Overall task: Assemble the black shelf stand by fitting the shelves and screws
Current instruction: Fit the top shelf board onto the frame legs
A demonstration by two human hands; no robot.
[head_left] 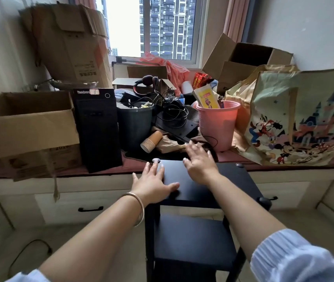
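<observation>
Both hands, left (152, 180) and right (199, 164), are lying flat, fingers spread, on the black stand (206, 186), its twelve o'clock edge touching the cluttered ledge (284, 171); floor (40, 241) lying open at nine.

Daylight floods from the overexposed window (141, 27) at 12 o'clock; the foreground sits dimmer, edges bend, right hand (199, 161) blurs.

We take this for a room in a high-rise flat, used for storage. At 12 o'clock a window (168, 27) faces apartment towers, pink curtains (236, 17) beside it. Below runs a window seat with drawers (70, 206), piled with cardboard boxes (68, 43), a computer tower (98, 129), bins (218, 123) and a cartoon shopping bag (296, 119) at 2 o'clock.
</observation>
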